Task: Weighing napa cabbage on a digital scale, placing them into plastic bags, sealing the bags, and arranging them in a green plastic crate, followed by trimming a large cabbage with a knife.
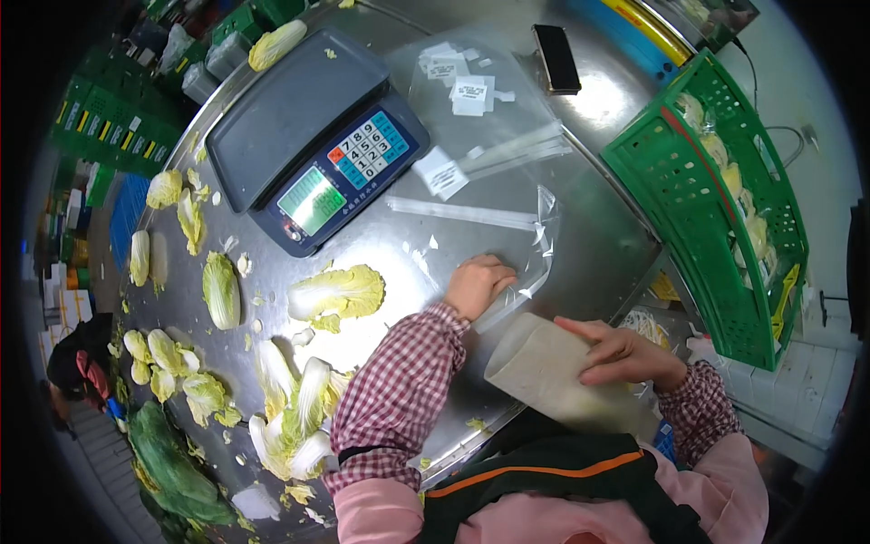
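My left hand point(480, 288) lies on the steel table point(598, 258) with its fingers curled onto the near edge of a clear plastic bag point(496, 238). To its right, my right hand point(622, 355) has the index finger stretched out and the other fingers loosely bent. Behind that hand is a pale, open-ended cylinder point(537, 370) at the table's near edge; whether the fingers touch it is hard to see. More flat clear bags point(520, 146) lie beyond, carrying white printed labels point(469, 95). One label point(440, 173) sits beside the digital scale point(319, 136).
Loose cabbage leaves point(292, 415) and small trimmed napa cabbages point(221, 291) cover the table's left side. A phone point(556, 60) lies at the far right. A green crate point(700, 224) of wrapped vegetables stands right. Another person point(81, 374) is at the far left.
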Available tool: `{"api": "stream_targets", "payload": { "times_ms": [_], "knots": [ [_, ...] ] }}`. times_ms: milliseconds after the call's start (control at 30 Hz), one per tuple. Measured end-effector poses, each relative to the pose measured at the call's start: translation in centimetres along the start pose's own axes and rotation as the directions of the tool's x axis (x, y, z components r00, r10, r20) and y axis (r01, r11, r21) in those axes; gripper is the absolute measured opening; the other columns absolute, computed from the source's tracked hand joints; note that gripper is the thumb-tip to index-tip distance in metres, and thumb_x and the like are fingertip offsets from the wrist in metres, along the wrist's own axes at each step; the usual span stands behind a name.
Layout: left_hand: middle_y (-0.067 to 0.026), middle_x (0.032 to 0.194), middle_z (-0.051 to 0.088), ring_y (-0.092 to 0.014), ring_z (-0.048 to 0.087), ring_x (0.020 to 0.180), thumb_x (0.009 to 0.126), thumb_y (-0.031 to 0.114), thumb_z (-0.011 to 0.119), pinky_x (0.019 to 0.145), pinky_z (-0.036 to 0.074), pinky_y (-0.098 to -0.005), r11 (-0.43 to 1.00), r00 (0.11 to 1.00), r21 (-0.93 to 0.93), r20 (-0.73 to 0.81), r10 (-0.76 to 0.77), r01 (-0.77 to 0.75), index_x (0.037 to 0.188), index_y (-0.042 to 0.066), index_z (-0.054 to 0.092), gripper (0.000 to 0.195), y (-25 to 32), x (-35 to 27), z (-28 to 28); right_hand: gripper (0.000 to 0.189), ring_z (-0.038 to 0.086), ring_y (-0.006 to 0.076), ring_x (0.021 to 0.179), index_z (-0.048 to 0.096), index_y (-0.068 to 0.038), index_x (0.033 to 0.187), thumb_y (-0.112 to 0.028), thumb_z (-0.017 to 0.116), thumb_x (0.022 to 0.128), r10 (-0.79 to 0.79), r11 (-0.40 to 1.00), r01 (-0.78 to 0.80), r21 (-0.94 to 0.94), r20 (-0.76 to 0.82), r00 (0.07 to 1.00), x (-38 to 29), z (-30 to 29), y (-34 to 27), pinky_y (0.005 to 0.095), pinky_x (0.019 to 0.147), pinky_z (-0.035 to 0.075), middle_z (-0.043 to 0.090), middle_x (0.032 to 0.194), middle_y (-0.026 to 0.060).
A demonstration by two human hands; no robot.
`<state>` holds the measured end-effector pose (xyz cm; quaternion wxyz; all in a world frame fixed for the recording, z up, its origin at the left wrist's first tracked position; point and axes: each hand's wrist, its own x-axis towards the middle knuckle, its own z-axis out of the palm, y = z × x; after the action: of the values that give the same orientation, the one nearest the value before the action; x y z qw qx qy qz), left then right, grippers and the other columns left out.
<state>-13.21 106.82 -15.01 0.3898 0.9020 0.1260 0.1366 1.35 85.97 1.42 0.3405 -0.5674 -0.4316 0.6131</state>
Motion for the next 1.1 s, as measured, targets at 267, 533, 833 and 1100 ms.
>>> {"api": "stream_targets", "payload": {
  "times_ms": [267, 533, 833, 1100],
  "knots": [
    [-0.0080, 0.085, 0.062, -0.026, 0.060, 0.079, 0.080, 0.013, 0.064, 0.070, 0.047, -0.0348, 0.993, 0.944, -0.045, -0.309, -0.114, 0.106, 0.088, 0.007, 0.067, 0.010, 1.9, -4.9, -0.5, 0.019, 0.042, 0.0271, 0.125, 0.070, 0.000, 0.083, -0.017, 0.070, 0.075, 0.040, 0.984, -0.045, -0.170, -0.033, 0.999, 2.2, 1.2, 1.9, 0.0340, 0.099, 0.033, 0.041, 0.137, 0.0217],
    [-0.0121, 0.086, 0.060, -0.029, 0.059, 0.077, 0.080, 0.002, 0.063, 0.066, 0.048, -0.0334, 0.967, 0.720, -0.047, -0.658, -0.219, 0.252, 0.092, 0.003, 0.063, 0.012, 1.9, -5.4, -5.7, 0.025, 0.054, 0.0256, 0.114, 0.068, 0.004, 0.086, -0.019, 0.067, 0.078, -0.021, 0.980, -0.067, -0.190, -0.427, 0.904, 11.5, 2.9, 4.6, 0.0317, 0.091, 0.042, 0.049, 0.129, 0.0221],
    [-0.0272, 0.129, 0.034, -0.034, 0.041, 0.113, 0.079, 0.016, 0.071, 0.098, 0.032, -0.0356, 0.734, 0.244, -0.410, -0.759, -0.604, 0.541, 0.136, -0.003, 0.022, 0.078, 4.1, -8.7, 1.5, 0.028, 0.060, 0.0236, 0.091, 0.054, -0.001, 0.110, -0.011, 0.060, 0.084, -0.266, 0.964, 0.147, -0.222, -0.754, 0.600, 16.0, 1.5, 7.1, 0.0301, 0.072, 0.049, 0.061, 0.098, 0.0162],
    [-0.0166, 0.127, 0.043, -0.017, 0.048, 0.102, 0.084, 0.016, 0.067, 0.088, 0.040, -0.0276, 0.235, 0.314, -0.938, -0.150, -0.938, 0.254, 0.139, -0.004, 0.017, 0.077, 7.0, -13.6, 2.2, 0.021, 0.057, 0.0362, 0.088, 0.062, -0.002, 0.102, -0.011, 0.054, 0.084, -0.267, 0.821, 0.004, -0.571, -0.378, 0.886, 11.5, 0.0, 10.9, 0.0386, 0.070, 0.048, 0.060, 0.100, 0.0188]
  ]
}}
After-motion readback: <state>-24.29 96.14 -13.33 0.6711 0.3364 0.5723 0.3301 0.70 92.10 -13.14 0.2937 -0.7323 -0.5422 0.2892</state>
